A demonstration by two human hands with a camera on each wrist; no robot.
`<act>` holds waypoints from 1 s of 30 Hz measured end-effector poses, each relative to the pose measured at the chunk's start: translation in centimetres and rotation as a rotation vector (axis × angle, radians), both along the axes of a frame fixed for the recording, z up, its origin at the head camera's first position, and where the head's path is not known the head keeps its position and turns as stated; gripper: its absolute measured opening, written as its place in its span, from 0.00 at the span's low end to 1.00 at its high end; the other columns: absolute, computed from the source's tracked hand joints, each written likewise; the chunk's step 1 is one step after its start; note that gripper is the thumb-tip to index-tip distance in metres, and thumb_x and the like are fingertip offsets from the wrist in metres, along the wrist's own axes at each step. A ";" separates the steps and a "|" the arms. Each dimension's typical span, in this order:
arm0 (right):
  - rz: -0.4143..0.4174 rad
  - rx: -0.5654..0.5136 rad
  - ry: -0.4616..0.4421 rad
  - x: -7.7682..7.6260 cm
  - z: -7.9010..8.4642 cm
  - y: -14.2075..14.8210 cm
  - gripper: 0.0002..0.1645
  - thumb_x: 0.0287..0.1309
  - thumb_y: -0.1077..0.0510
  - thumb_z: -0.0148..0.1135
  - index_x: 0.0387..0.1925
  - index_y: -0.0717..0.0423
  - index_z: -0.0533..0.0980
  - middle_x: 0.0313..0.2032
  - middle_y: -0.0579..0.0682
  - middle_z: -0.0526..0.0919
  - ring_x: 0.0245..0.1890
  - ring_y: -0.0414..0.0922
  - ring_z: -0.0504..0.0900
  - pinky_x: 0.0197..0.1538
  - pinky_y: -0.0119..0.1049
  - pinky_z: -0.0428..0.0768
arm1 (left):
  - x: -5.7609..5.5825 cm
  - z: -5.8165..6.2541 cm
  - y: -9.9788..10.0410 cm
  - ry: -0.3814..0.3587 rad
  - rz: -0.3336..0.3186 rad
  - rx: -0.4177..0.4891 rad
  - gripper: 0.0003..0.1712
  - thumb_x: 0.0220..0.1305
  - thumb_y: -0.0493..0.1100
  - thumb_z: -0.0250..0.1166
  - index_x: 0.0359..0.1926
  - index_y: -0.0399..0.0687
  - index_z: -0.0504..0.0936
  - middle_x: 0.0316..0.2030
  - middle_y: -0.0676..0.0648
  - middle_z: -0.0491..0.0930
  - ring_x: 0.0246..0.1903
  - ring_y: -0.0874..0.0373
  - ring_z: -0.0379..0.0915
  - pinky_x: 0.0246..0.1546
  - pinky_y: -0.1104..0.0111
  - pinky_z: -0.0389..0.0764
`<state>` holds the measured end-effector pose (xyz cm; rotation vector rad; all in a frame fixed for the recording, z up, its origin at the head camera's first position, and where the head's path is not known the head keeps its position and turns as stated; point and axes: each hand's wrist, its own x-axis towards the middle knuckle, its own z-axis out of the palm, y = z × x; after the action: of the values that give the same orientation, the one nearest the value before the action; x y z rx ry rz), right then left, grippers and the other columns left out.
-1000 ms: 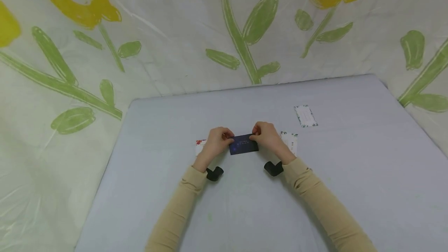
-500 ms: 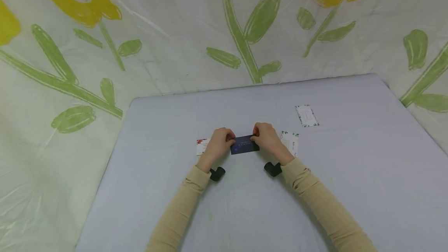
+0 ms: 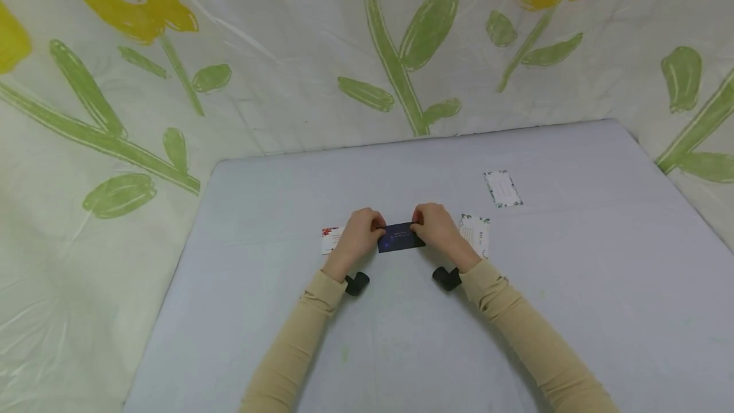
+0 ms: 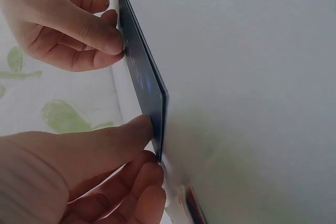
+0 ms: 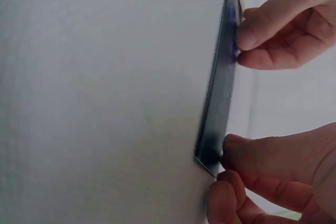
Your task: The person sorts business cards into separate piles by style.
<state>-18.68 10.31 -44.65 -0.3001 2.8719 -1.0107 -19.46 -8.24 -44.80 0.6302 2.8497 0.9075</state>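
A dark blue card [image 3: 400, 242] with small pale print and a purple glow lies across the space between both hands. My left hand [image 3: 357, 236] pinches its upper left corner, thumb on the printed face. At the opposite upper corner, my right hand [image 3: 437, 229] pinches it in the same way. From the side, the left wrist view shows the card [image 4: 140, 66] as two thin layers with a narrow line between them. Its long lower edge faces the person, close over the table.
A white card with red flowers [image 3: 331, 240] lies partly behind the left hand. A leaf-bordered white card [image 3: 474, 234] lies beside the right wrist, another leafy card [image 3: 503, 188] farther back. Black wrist devices [image 3: 357, 283] hang under the sleeves. A flower-painted sheet [image 3: 275, 94] rises behind the table [image 3: 401, 349].
Since a second ago the left hand has shifted slightly right, uncovering more of the red-flowered card. Both hands keep their pinch on the dark blue card, which has hardly moved.
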 end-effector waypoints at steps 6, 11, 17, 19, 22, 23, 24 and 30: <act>-0.017 -0.028 -0.004 0.5 2.0 2.2 0.09 0.59 0.61 0.57 0.34 0.65 0.78 0.24 0.53 0.77 0.24 0.45 0.72 0.26 0.34 0.71 | 0.1 0.6 0.7 0.042 -0.008 0.003 0.04 0.60 0.35 0.62 0.35 0.37 0.82 0.30 0.45 0.76 0.31 0.55 0.70 0.34 0.66 0.73; -0.090 -0.002 0.039 1.5 4.1 5.7 0.10 0.59 0.60 0.58 0.34 0.67 0.76 0.27 0.56 0.78 0.26 0.48 0.74 0.28 0.38 0.72 | -0.1 1.7 2.1 0.108 -0.096 0.066 0.07 0.63 0.36 0.59 0.39 0.36 0.80 0.35 0.43 0.78 0.36 0.53 0.73 0.39 0.65 0.74; -0.155 0.115 -0.081 3.6 4.8 8.6 0.16 0.59 0.57 0.58 0.37 0.71 0.72 0.32 0.63 0.78 0.27 0.52 0.77 0.28 0.42 0.75 | -0.3 2.6 5.7 0.066 -0.290 0.091 0.12 0.67 0.35 0.54 0.47 0.35 0.78 0.43 0.43 0.78 0.43 0.53 0.73 0.45 0.68 0.73; -0.167 0.161 -0.139 4.2 4.7 8.9 0.20 0.59 0.55 0.58 0.38 0.73 0.71 0.34 0.65 0.78 0.27 0.52 0.76 0.28 0.42 0.75 | -0.4 2.6 7.2 0.055 -0.339 0.077 0.13 0.67 0.35 0.53 0.49 0.36 0.78 0.45 0.43 0.78 0.45 0.54 0.73 0.47 0.70 0.72; -0.185 0.223 -0.200 5.1 4.2 8.7 0.24 0.58 0.51 0.60 0.35 0.73 0.70 0.30 0.66 0.76 0.24 0.51 0.74 0.24 0.40 0.73 | -0.6 2.5 9.4 0.074 -0.406 0.018 0.13 0.67 0.35 0.53 0.49 0.37 0.78 0.47 0.44 0.78 0.48 0.55 0.73 0.50 0.71 0.71; -0.194 0.242 -0.213 5.3 3.9 8.6 0.26 0.57 0.50 0.61 0.34 0.73 0.70 0.28 0.65 0.75 0.23 0.51 0.73 0.23 0.40 0.72 | -0.7 2.4 10.1 0.084 -0.427 -0.011 0.13 0.67 0.35 0.53 0.50 0.38 0.78 0.47 0.44 0.77 0.49 0.55 0.72 0.51 0.71 0.70; -0.205 0.254 -0.220 5.5 3.7 8.4 0.27 0.56 0.48 0.62 0.33 0.73 0.70 0.27 0.64 0.74 0.23 0.52 0.73 0.22 0.40 0.72 | -0.7 2.3 10.7 0.102 -0.446 -0.044 0.13 0.67 0.36 0.53 0.50 0.39 0.78 0.48 0.45 0.77 0.50 0.55 0.72 0.52 0.71 0.69; -0.273 0.338 -0.129 6.5 1.5 7.8 0.39 0.49 0.40 0.65 0.33 0.79 0.70 0.26 0.68 0.73 0.26 0.61 0.76 0.25 0.51 0.75 | -1.2 1.1 14.3 0.137 -0.564 -0.168 0.17 0.68 0.36 0.52 0.55 0.45 0.76 0.53 0.47 0.74 0.54 0.57 0.68 0.55 0.71 0.67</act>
<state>-12.19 18.07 -43.14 0.1782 2.9456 -0.5300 -20.68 6.08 -43.72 1.4129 2.5751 0.5407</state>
